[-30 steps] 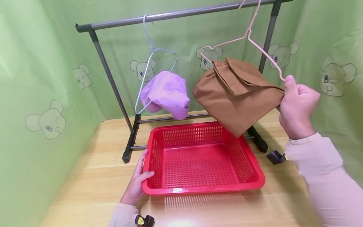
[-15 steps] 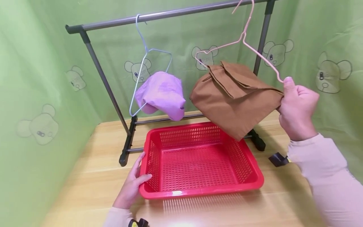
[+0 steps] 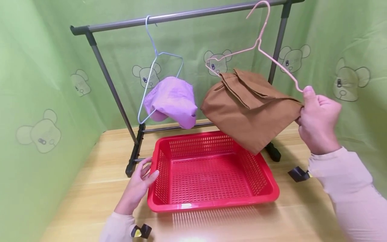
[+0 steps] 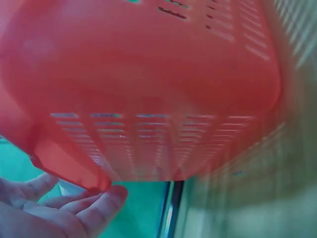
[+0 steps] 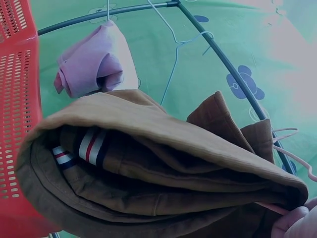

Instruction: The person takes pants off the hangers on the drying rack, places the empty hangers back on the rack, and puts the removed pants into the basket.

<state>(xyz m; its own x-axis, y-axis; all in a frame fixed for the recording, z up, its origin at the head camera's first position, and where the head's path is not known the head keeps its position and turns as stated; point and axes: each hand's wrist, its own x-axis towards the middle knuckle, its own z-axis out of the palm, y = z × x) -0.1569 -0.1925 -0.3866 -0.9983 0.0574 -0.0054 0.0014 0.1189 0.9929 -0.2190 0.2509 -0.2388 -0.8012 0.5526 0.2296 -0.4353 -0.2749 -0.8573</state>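
My right hand (image 3: 320, 117) grips the right end of a pink wire hanger (image 3: 279, 64) together with the edge of a brown cloth garment (image 3: 251, 117). Folded over the hanger's lower bar, the garment hangs above the basket's back right corner. White, red and navy striped bands show inside its brown folds (image 5: 163, 124) in the right wrist view. The hanger's hook overlaps the rail; whether it touches is unclear. At the left rim of a red plastic basket (image 3: 211, 203) is my left hand (image 3: 136, 185), fingers loosely extended. In the left wrist view its fingertips (image 4: 116, 193) meet the rim.
A grey metal rail (image 3: 193, 14) on a black-footed stand spans the back. From it hangs a blue hanger (image 3: 151, 70) with a purple cloth item (image 3: 175, 97). Green curtains (image 3: 30, 84) with bear drawings surround the wooden tabletop (image 3: 93, 188).
The pink hanger and brown garment have dropped slightly with my right hand, bringing the hook's top into view. My left hand has loosened at the basket rim and shifted left.
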